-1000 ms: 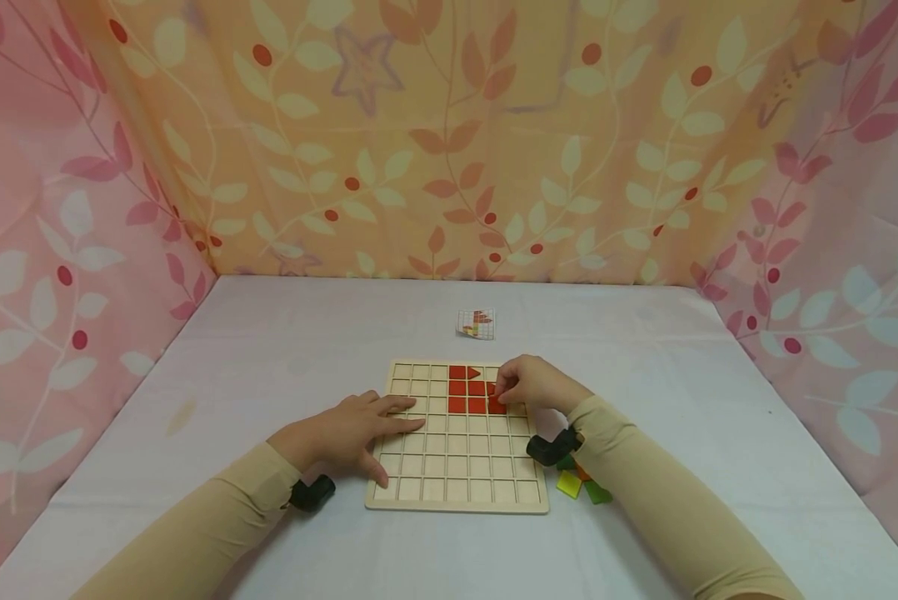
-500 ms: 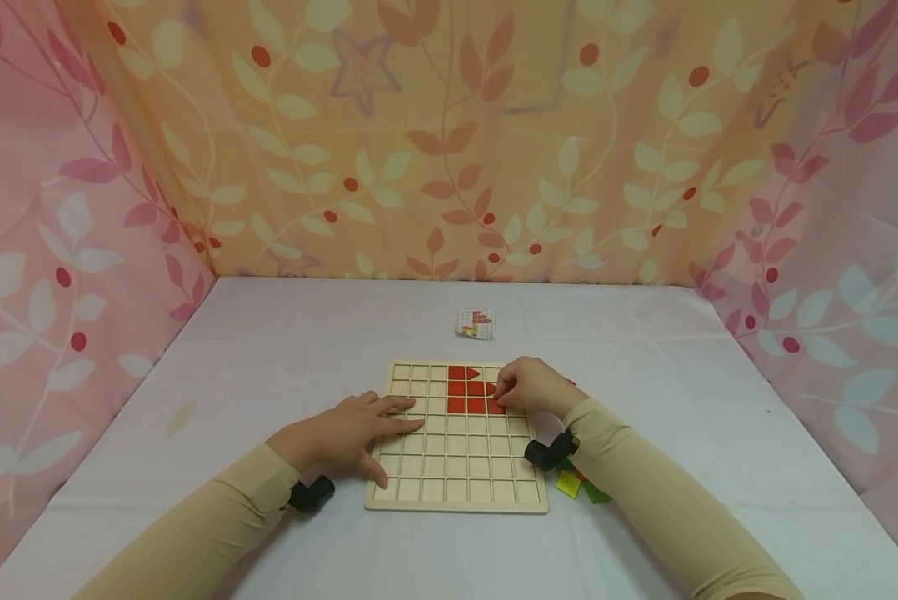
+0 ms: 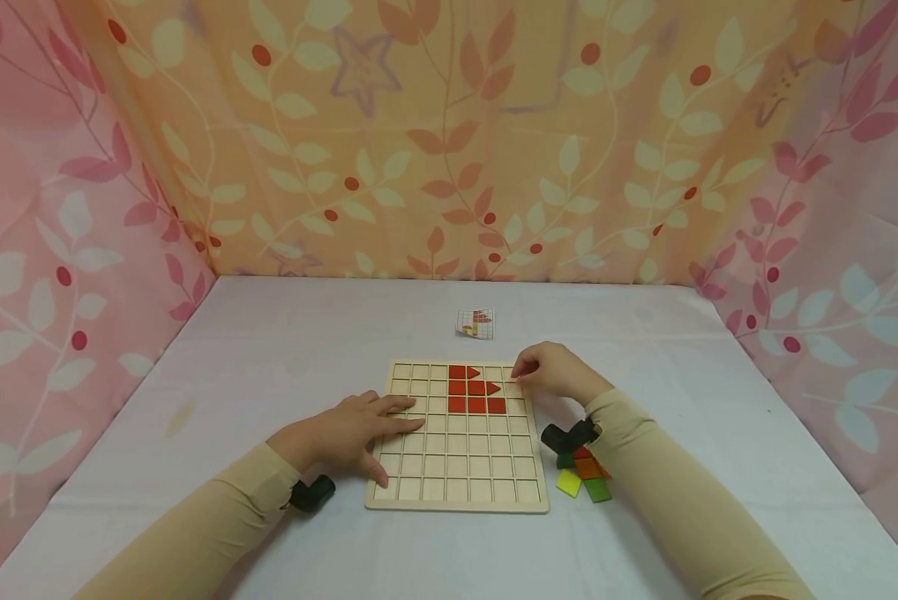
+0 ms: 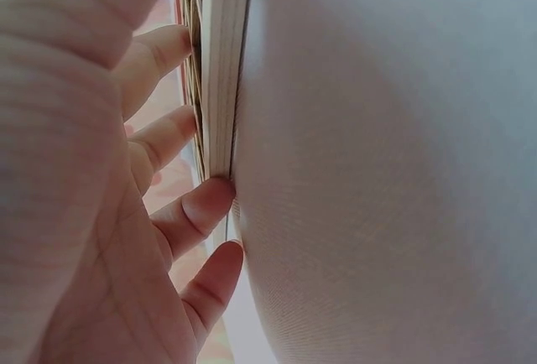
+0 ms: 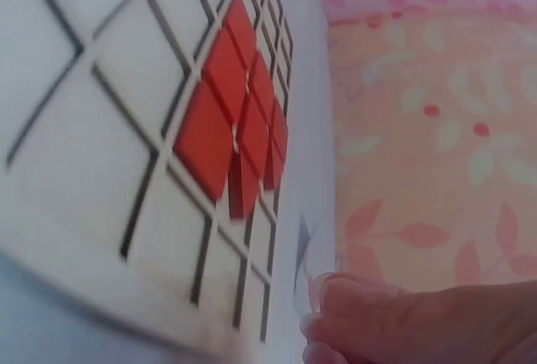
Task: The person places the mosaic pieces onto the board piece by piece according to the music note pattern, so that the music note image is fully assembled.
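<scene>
My left hand (image 3: pixel 351 429) rests with spread fingers on the left part of a wooden grid board (image 3: pixel 456 493). In the left wrist view, fingertips (image 4: pixel 210 205) touch the board's side edge. My right hand (image 3: pixel 557 371) is above the board's upper right edge, fingers loosely bent. Nothing shows between its thumb and fingers (image 5: pixel 352 305) in the right wrist view. Red square tiles (image 3: pixel 477 405) fill cells in three rows of the board. Two rows end at the right in a red triangle tile (image 3: pixel 493 388); the lowest row ends in a square.
Yellow (image 3: pixel 569 483), green (image 3: pixel 598 489) and orange tiles (image 3: pixel 588 468), with others, lie right of the board, partly under the right forearm. A small printed pattern card (image 3: pixel 476 324) lies behind the board. Patterned curtains (image 3: pixel 449 167) surround the white table.
My right hand has moved off the red tiles, to the right and slightly back, uncovering the middle row's triangle tile. The left hand stays still on the board.
</scene>
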A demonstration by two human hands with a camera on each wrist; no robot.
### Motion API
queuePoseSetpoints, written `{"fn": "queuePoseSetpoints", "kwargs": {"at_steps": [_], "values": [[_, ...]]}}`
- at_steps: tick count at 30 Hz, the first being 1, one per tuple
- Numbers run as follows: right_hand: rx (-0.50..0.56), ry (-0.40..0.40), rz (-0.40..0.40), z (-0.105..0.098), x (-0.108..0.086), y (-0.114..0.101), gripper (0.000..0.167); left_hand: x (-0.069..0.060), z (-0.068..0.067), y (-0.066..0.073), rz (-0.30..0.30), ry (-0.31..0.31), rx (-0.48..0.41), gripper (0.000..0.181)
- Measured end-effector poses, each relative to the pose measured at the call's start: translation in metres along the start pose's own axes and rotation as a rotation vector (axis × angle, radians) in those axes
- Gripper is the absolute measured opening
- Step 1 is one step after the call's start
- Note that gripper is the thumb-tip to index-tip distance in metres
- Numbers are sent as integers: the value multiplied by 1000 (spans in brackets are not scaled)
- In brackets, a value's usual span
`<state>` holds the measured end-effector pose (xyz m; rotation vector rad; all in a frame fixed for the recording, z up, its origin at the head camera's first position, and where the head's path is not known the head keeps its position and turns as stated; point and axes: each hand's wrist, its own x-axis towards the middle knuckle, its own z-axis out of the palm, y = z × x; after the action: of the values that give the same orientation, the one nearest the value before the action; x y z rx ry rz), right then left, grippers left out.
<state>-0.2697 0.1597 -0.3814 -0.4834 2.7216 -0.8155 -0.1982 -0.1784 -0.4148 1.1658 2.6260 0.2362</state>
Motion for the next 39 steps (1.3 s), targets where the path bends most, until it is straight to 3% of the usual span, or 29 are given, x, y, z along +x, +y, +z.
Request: {"fn": "queuePoseSetpoints", "kwargs": {"at_steps": [12,19,25,39], "values": [[10,-2,192,-25,-7,39,9,0,-2,2,9,5,-7,91],[-60,26,166,-27,-9,61,13,0,-2,3,-12,-6,-10,91],[-110,5,178,-24,-8,71,17,0,-3,3,3,3,-20,90],[-122,24,176,-21,-8,64,20,0,-2,1,16,9,-14,91]]}}
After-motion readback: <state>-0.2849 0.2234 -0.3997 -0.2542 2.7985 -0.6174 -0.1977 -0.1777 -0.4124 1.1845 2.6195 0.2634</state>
